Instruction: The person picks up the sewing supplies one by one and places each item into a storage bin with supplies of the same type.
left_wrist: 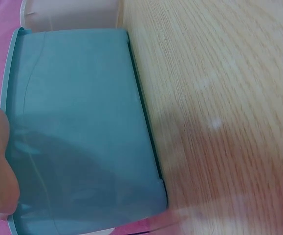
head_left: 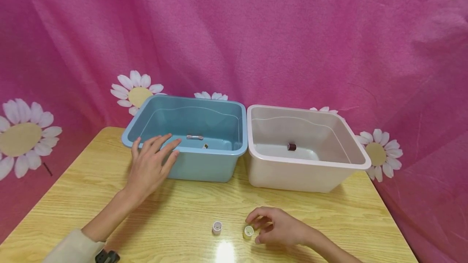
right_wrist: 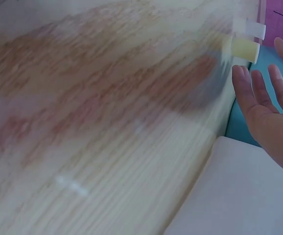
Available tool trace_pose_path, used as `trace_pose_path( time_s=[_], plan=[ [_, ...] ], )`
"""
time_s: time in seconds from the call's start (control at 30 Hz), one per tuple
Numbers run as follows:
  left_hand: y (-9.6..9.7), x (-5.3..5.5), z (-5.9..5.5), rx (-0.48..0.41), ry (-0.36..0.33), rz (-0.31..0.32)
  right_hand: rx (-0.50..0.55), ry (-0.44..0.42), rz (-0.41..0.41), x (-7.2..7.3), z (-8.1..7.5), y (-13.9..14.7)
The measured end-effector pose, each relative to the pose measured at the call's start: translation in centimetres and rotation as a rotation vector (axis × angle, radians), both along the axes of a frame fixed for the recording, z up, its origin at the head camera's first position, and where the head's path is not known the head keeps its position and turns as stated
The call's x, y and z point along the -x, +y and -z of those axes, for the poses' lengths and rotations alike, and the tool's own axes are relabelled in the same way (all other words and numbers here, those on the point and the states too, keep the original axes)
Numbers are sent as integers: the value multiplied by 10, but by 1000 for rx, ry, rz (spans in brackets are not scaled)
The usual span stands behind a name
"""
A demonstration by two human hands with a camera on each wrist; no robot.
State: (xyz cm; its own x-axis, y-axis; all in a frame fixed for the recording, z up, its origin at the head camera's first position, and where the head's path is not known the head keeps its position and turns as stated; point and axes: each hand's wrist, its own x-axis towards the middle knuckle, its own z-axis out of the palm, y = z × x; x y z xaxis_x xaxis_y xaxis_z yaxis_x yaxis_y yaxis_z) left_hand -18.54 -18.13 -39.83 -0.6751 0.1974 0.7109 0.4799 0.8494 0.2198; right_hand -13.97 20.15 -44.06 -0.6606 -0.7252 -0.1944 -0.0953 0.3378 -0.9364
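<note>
My left hand (head_left: 148, 169) hovers with spread fingers at the front left rim of the blue bin (head_left: 204, 167); whether it touches the rim is unclear. Inside that bin lie a pale, bundled strip (head_left: 195, 137) and a tiny gold-and-dark piece (head_left: 205, 146). Low over the table, my right hand (head_left: 279, 227) bends its parted fingers beside a small pale-yellow spool (head_left: 248, 232). In the right wrist view a gap shows between the fingertips (right_wrist: 240, 73) and the yellow spool (right_wrist: 246, 50). A white spool (head_left: 217, 227) stands upright just to the left.
Right of the blue bin stands a pale pink bin (head_left: 303, 173), with a dark brown spool (head_left: 291, 147) on its floor. Both bins sit at the back of the wooden table (head_left: 175, 218). Behind them hangs a pink cloth (head_left: 256, 44) with daisies.
</note>
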Motion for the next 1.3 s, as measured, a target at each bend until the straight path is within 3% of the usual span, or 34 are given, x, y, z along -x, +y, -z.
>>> trace_pose_path(
  time_s=[0.67, 0.93, 1.3],
  plan=[
    [-1, 1, 0, 7, -12, -4, -11, 91, -65, 1, 9, -11],
    [-1, 0, 1, 0, -7, -1, -4, 193, -107, 4, 13, -16],
    [0, 1, 1, -5, 0, 1, -48, 204, -60, 3, 14, -18]
  ],
)
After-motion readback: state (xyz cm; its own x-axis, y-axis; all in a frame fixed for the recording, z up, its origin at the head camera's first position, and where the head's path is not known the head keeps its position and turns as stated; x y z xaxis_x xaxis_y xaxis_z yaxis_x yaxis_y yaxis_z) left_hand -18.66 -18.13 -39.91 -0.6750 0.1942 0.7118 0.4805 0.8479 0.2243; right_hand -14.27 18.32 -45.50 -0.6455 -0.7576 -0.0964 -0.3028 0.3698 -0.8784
